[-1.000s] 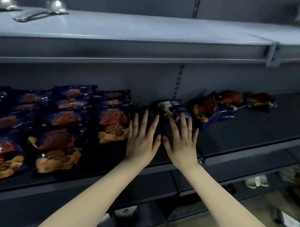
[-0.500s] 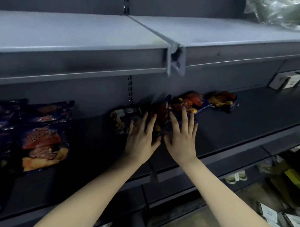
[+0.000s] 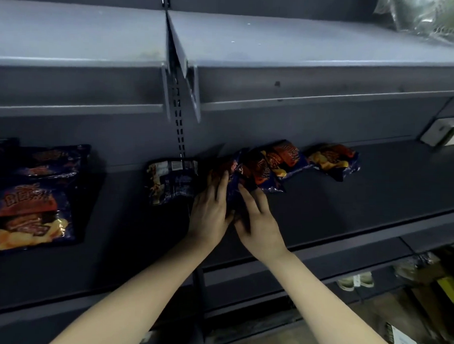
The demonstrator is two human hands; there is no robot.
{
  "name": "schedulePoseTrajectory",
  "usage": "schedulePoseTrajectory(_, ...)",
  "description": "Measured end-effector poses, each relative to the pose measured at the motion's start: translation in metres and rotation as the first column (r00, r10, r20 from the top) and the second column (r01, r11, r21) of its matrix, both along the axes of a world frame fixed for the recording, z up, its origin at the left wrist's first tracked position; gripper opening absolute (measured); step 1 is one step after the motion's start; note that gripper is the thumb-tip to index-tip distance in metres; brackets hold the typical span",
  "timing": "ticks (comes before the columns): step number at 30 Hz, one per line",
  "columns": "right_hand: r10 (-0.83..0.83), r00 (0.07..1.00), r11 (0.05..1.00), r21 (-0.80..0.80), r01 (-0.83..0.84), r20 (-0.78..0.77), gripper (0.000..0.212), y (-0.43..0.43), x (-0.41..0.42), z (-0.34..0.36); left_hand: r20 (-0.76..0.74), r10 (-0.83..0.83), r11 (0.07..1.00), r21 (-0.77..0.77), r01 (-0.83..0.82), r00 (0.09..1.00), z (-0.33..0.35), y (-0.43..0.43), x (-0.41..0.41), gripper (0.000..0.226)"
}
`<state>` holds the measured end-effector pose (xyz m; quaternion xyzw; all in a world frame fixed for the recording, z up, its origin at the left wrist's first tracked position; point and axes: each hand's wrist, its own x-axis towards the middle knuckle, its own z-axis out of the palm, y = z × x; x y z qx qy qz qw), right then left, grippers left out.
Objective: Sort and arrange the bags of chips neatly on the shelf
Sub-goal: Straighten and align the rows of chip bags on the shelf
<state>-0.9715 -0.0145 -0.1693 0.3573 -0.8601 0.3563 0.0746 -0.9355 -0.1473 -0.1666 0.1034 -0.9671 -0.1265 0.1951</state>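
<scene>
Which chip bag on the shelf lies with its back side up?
The bag just left of the left hand: it shows white label panels, the other bags red-orange fronts.

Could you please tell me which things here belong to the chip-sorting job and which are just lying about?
Job: left hand and right hand, both touching the piled bags; face-down bag; lone bag at right; tidy bags at left; shelf.
Lying about: plastic wrap, top right; white boxes; shoes below.
</scene>
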Motion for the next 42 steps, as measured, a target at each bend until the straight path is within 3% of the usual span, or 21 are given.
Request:
schedulePoseTrajectory(7, 0.218, 0.976, 0.972, -0.094, -0.215, 0.026, 0.081, 0.010, -0.004, 0.015, -0.207, 0.020, 0.992, 0.124, 0.006, 0.978, 0.008, -0.013, -0.010, 0.088)
schedulePoseTrajectory(11, 0.165, 0.986, 0.965, -0.208, -0.161, 0.003, 0.077, 0.000, -0.009, 0.026, -0.281, 0.060, 0.929, 0.367, 0.049, 0.958, 0.031, -0.021, -0.006, 0.075)
schedulePoseTrajectory(18, 0.164, 0.983, 0.968, -0.177, -0.177, -0.086, 0.056, -0.039, -0.014, 0.042, -0.233, 0.211, 0.676, 0.736, 0.030, 0.949, 0.069, -0.068, 0.029, 0.061)
schedulePoseTrajectory(22, 0.215, 0.969, 0.953, -0.188, -0.236, -0.124, 0.058, -0.079, 0.004, 0.050, -0.207, 0.304, 0.558, 0.830, 0.003, 0.930, 0.078, -0.108, 0.074, 0.048)
schedulePoseTrajectory(26, 0.317, 0.948, 0.919, -0.240, -0.314, -0.025, 0.064, -0.131, 0.035, 0.057, -0.150, 0.343, 0.503, 0.863, -0.046, 0.927, 0.085, -0.143, 0.131, 0.036)
schedulePoseTrajectory(29, 0.343, 0.928, 0.910, -0.295, -0.290, 0.144, 0.059, -0.166, 0.064, 0.068, -0.021, 0.380, 0.393, 0.909, -0.141, 0.925, 0.083, -0.171, 0.178, 0.032)
schedulePoseTrajectory(32, 0.415, 0.878, 0.885, -0.329, -0.329, 0.238, 0.046, -0.190, 0.086, 0.075, 0.084, 0.322, 0.325, 0.926, -0.194, 0.943, 0.084, -0.192, 0.219, 0.033)
schedulePoseTrajectory(34, 0.490, 0.825, 0.866, -0.269, -0.422, 0.282, 0.042, -0.206, 0.095, 0.077, 0.121, 0.251, 0.317, 0.927, -0.200, 0.960, 0.083, -0.204, 0.243, 0.033)
schedulePoseTrajectory(37, 0.552, 0.613, 0.760, -0.040, -0.648, 0.565, 0.074, -0.228, 0.111, 0.082, 0.156, 0.185, 0.316, 0.925, -0.209, 0.970, 0.081, -0.215, 0.271, 0.041)
schedulePoseTrajectory(39, 0.539, 0.557, 0.665, 0.087, -0.742, 0.632, 0.093, -0.240, 0.124, 0.080, 0.174, 0.189, 0.321, 0.919, -0.229, 0.966, 0.077, -0.223, 0.284, 0.048)
schedulePoseTrajectory(42, 0.577, 0.452, 0.622, -0.007, -0.783, 0.680, 0.065, -0.254, 0.142, 0.074, 0.196, 0.191, 0.354, 0.900, -0.253, 0.962, 0.075, -0.234, 0.299, 0.064)
